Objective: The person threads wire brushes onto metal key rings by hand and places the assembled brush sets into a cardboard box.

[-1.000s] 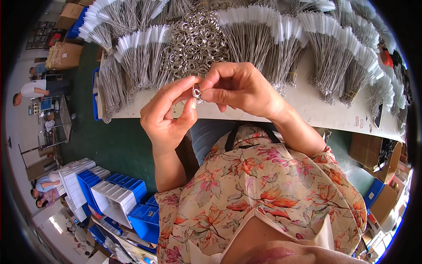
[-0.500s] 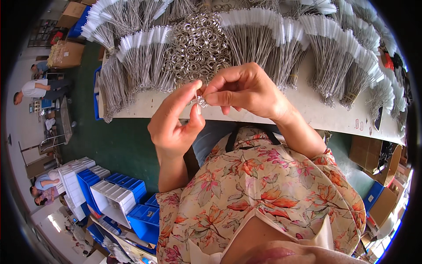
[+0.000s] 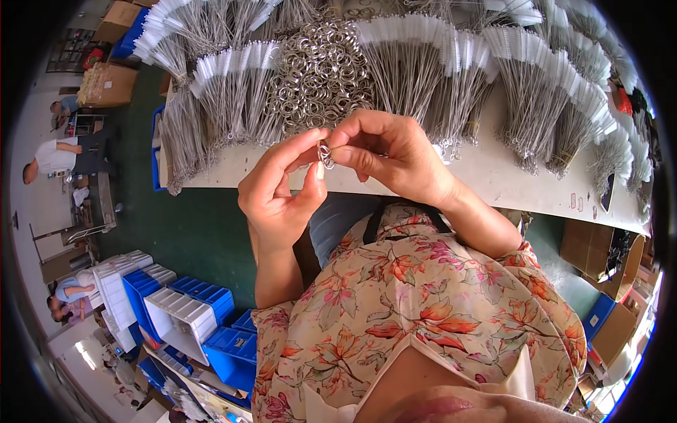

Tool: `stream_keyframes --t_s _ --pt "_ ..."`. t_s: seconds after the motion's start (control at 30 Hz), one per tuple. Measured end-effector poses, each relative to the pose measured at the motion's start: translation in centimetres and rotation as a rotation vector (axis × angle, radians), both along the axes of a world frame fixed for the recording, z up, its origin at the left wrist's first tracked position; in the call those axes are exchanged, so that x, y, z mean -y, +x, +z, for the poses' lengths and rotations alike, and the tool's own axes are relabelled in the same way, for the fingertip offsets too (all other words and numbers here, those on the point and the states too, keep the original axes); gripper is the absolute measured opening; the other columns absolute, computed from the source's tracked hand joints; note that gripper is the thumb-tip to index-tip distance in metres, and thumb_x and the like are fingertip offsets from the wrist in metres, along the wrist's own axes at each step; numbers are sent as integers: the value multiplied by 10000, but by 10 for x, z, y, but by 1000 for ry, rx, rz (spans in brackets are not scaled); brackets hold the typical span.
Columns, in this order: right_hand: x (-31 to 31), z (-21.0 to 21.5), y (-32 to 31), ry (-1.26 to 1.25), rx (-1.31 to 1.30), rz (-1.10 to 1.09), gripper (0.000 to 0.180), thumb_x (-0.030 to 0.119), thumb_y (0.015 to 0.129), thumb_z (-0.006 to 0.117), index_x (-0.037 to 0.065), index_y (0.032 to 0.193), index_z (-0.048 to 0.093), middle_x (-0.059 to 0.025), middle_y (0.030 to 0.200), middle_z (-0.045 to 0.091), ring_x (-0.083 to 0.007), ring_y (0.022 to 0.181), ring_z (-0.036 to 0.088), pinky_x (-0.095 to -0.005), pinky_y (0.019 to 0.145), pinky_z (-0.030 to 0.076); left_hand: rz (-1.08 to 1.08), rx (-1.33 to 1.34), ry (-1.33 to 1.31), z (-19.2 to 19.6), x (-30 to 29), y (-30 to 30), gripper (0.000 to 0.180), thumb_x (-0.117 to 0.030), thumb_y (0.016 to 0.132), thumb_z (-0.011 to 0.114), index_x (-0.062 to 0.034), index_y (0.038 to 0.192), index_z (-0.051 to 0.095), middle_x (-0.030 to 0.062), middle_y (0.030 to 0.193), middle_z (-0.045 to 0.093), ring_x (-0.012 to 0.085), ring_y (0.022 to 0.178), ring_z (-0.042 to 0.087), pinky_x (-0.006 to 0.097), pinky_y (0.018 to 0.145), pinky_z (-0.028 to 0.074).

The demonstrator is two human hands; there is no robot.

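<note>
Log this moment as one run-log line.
left hand: pinching metal ring | right hand: pinching same ring | below: ring pile, brush bundles, table

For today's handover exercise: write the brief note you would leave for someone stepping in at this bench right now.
Left hand and right hand together pinch one small metal ring, held above the near edge of the white table.
Supplies: a heap of metal rings sits centre-back, flanked by bundles of wire brushes.
Done: one ring picked up.
Left: whether any brush is on this ring cannot be seen.
</note>
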State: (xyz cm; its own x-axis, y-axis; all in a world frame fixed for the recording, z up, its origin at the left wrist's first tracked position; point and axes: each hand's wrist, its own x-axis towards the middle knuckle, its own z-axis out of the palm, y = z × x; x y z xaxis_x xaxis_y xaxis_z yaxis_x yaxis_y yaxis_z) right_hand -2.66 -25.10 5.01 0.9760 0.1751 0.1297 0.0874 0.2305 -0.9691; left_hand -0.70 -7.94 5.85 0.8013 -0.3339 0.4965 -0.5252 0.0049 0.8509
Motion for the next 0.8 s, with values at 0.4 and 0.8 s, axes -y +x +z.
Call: stream_keyframes --t_s 0.4,0.8 --pt "18 16 14 -64 -159 259 75 91 828 623 16 823 629 -5 749 613 -45 576 548 -176 456 369 56 175 162 -2 -3 8 283 57 771 583 59 1054 583 148 1004 631 180 853 633 269 743 515" --pt "17 -83 -34 -939 391 -137 148 36 685 592 51 830 616 -67 740 575 -197 670 575 -296 549 465 -7 -404 390 -53 -38 77 205 -66 823 602 -41 1026 611 49 911 652 114 753 612 246 682 498"
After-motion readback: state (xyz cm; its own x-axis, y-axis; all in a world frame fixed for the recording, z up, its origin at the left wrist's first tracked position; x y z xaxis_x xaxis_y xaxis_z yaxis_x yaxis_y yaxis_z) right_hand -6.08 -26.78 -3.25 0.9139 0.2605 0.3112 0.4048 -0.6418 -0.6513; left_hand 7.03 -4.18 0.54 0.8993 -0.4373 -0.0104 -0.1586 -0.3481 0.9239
